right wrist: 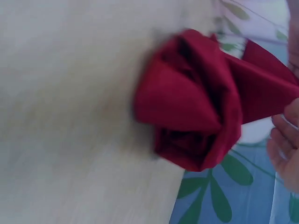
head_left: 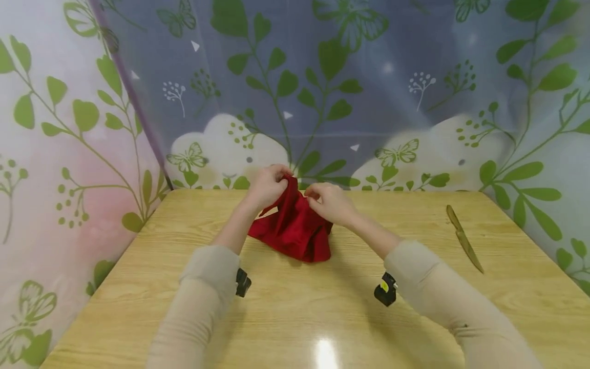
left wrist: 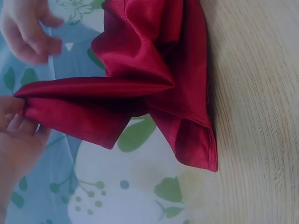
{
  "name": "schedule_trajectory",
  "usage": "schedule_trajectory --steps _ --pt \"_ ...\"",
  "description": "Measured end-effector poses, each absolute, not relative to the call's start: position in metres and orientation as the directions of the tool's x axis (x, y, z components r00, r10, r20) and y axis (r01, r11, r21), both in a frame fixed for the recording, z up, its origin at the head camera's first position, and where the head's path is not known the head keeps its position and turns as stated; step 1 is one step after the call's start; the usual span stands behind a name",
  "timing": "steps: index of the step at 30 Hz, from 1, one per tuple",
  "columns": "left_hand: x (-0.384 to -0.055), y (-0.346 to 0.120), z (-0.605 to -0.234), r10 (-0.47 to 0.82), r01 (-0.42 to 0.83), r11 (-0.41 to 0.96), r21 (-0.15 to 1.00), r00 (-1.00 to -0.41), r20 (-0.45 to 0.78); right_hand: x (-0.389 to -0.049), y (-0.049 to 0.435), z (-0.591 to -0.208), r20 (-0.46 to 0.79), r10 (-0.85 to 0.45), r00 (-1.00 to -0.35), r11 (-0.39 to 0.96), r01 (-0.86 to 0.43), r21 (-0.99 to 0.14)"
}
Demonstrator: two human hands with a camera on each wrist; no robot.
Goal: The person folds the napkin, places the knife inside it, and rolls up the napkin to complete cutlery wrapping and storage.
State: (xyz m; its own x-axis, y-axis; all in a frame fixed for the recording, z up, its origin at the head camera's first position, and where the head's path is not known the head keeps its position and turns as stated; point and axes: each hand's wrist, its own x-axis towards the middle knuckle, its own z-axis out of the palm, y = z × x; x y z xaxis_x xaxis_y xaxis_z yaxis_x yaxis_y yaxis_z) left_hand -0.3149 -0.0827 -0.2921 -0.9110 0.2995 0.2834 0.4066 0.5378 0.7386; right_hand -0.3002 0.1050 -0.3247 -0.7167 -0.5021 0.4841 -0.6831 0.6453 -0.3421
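A red, slightly shiny cloth stands bunched up on the table, with loose folds and a hemmed lower edge. My left hand pinches its raised upper corner between thumb and fingers. From there the cloth stretches down to the heap in the left wrist view. My right hand is just to the right of the cloth's top. Its loosely bent fingers are apart from the fabric in the left wrist view. Rolled layers of the cloth face the right wrist camera.
A knife lies on the right part of the wooden table. A curtain with leaf and butterfly prints hangs right behind the table's far edge. Small black devices sit at both wrists.
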Motion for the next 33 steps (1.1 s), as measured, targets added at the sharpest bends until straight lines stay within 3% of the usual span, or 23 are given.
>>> schedule_trajectory --steps 4,9,18,27,33 --pt "-0.314 -0.079 -0.292 0.342 0.397 0.465 0.791 -0.905 0.253 -0.317 0.099 -0.315 0.31 -0.407 -0.859 0.603 -0.507 -0.615" --pt "-0.312 -0.077 -0.295 0.33 0.359 0.428 0.829 -0.916 0.227 -0.327 0.087 -0.325 0.238 -0.361 -0.901 0.537 -0.41 -0.737" --pt "-0.312 -0.085 -0.293 0.267 0.32 0.442 0.838 -0.939 0.217 -0.332 0.076 -0.331 0.355 -0.294 -0.887 0.622 -0.46 -0.634" --pt "-0.313 -0.092 -0.296 0.192 0.258 0.603 0.755 -0.965 0.176 -0.328 0.08 -0.333 0.408 -0.233 -0.883 0.722 -0.438 -0.536" --pt "-0.317 -0.101 -0.302 0.087 0.271 0.678 0.683 -0.953 0.292 -0.319 0.086 -0.338 0.511 -0.32 -0.798 0.751 -0.542 -0.377"
